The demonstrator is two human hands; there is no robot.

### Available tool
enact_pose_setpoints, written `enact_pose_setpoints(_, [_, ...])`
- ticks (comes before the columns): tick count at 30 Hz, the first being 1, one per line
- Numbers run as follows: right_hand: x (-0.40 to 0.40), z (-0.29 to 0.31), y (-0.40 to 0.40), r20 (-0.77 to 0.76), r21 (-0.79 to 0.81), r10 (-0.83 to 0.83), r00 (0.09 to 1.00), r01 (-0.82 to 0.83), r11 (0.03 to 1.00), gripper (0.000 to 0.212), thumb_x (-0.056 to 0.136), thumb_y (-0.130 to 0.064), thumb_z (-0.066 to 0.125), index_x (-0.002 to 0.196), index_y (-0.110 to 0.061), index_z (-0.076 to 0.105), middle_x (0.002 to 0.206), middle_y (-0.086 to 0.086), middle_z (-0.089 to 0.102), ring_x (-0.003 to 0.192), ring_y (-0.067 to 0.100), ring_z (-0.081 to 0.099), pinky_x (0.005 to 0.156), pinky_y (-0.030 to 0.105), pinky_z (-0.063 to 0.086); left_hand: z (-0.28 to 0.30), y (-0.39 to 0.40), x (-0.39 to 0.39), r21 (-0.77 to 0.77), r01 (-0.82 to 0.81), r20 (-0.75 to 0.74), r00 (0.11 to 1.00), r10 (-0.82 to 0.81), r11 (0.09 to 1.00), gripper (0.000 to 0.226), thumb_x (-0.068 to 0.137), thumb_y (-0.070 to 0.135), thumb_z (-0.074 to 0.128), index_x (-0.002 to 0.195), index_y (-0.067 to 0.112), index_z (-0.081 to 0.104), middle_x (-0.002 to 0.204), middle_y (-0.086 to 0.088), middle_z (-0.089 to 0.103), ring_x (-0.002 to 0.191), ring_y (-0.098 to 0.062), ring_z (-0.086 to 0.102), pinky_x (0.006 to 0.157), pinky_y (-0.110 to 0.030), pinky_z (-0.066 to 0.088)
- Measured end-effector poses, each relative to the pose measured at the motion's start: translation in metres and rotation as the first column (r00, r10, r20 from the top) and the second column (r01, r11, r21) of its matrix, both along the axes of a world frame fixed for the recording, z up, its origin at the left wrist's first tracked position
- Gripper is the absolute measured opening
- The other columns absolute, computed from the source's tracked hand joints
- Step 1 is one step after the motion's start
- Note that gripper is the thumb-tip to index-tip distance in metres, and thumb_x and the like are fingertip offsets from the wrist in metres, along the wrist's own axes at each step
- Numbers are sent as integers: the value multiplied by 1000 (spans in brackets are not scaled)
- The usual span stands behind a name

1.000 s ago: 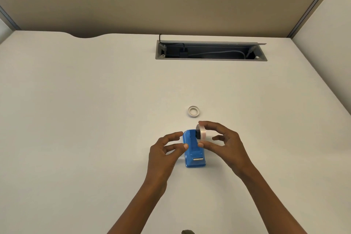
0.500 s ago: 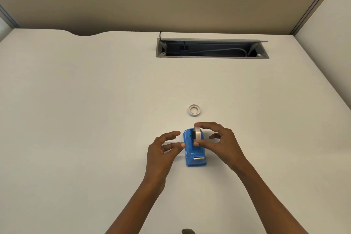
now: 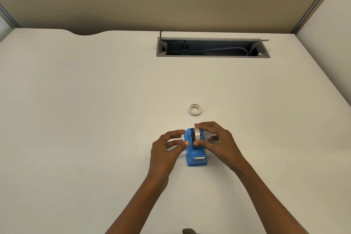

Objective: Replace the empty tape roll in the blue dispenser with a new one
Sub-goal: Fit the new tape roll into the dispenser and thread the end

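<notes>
The new tape roll (image 3: 197, 133), pinched by the right hand (image 3: 218, 143) over the blue dispenser (image 3: 195, 150), could be seated crooked if the dispenser, only touched by the left hand (image 3: 167, 148) with fingers apart, slides.

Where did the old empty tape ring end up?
The empty tape ring lies flat on the white desk, just beyond the blue dispenser and both hands, near the middle of the head view.

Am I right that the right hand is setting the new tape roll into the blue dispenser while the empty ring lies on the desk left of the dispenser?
Not quite. In the head view the empty ring lies beyond the blue dispenser, farther from the person, not left. The right hand does hold the new tape roll in the dispenser.
</notes>
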State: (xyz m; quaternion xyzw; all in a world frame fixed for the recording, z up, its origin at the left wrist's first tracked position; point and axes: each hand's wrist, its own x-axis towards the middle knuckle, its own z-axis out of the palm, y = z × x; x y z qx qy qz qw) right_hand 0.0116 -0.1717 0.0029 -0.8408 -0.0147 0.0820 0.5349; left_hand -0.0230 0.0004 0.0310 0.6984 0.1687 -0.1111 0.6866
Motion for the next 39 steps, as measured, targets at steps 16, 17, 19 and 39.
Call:
enact_pose_setpoints(16, [-4,7,-2,-4,112,-46,999,46,993,43,77,-23,71,117,-26,56,115,-9,64,105,5,59,75,17,53,-15,-5,12,217,162,146,970,-196,963,42,76,17,74,114,28,59,119,10,54,105,-8,53,79,-12,45])
enact_pose_setpoints(17, [-6,8,-2,0,122,-55,999,54,991,35,80,-23,68,114,-26,57,115,-10,65,104,4,60,79,23,53,-16,-6,13,218,164,141,970,-197,962,44,75,18,75,116,27,58,120,9,54,106,-8,52,81,-14,45])
enact_pose_setpoints(19, [-9,8,-4,21,131,-53,998,49,990,23,85,-21,62,109,-23,60,115,-9,65,105,2,59,82,27,52,-17,-7,14,221,169,148,968,-204,960,47,74,21,76,116,30,56,122,10,54,108,-8,52,84,-18,45])
enact_pose_setpoints(39, [-4,1,-3,57,41,31,998,-33,999,28,92,-4,47,113,-11,64,123,5,57,115,13,52,83,6,43,-25,-14,21,257,185,244,937,-249,949,47,76,23,74,111,40,48,117,11,52,102,-3,52,75,-3,42])
